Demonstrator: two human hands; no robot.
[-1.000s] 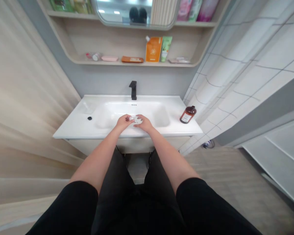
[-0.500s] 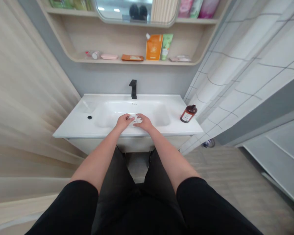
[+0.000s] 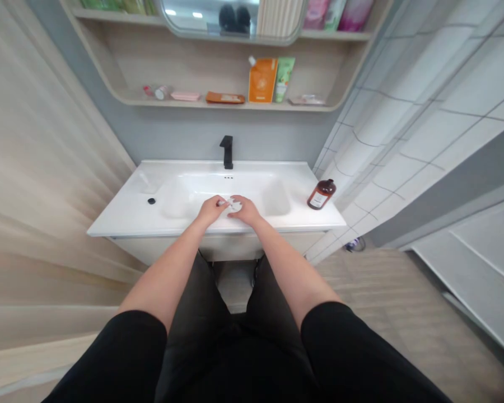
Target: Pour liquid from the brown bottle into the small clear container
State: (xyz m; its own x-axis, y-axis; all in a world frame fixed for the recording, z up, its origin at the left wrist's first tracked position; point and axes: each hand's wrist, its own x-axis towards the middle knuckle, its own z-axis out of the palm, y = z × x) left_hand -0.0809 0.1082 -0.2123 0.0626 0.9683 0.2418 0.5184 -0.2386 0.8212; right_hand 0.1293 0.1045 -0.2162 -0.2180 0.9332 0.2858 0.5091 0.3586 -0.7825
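Over the front part of the white sink basin (image 3: 252, 184), my two hands meet around a small white object (image 3: 235, 206). It looks roundish with darker marks, and its kind is too small to make out. My right hand (image 3: 247, 211) curls around its right side, thumb and fingers closed on it. From the left, my left hand (image 3: 212, 209) pinches at the same object, or at a small piece of it, with thumb and fingers together. Behind the hands stands a black faucet (image 3: 227, 152), upright at the back of the basin.
A brown bottle (image 3: 321, 194) with a white label stands on the counter's right side. At left are a black round cap (image 3: 152, 201) and a clear item (image 3: 148, 182). A shelf (image 3: 231, 107) above holds an orange pouch (image 3: 262, 80) and a green tube (image 3: 284, 79).
The left fingers have shifted slightly on the white object, and a little more of it shows between the hands. The whole view has drifted slightly.
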